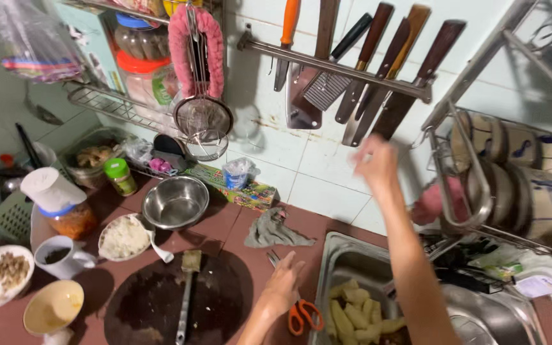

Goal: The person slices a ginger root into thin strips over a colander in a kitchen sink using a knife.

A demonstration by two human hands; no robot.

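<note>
Left hand [283,281] on scissors [298,306]; right hand [375,160] (blurred) near knives [378,70].

Steel is gleaming glossy on the empty bowl [175,202] and on the sink [480,313] at four o'clock, whose rim is reflecting light. The round chopping board [154,300] at six o'clock is looking like dark, worn, matt wood. At twelve o'clock, knives [378,70] are showing smooth brown wooden handles and dull metal blades. The grey rag [273,231] is lying as soft, crumpled cloth. The scissors [298,306] are showing shiny orange plastic grips. Wall tiles [314,166] are shining, glazed.
</note>
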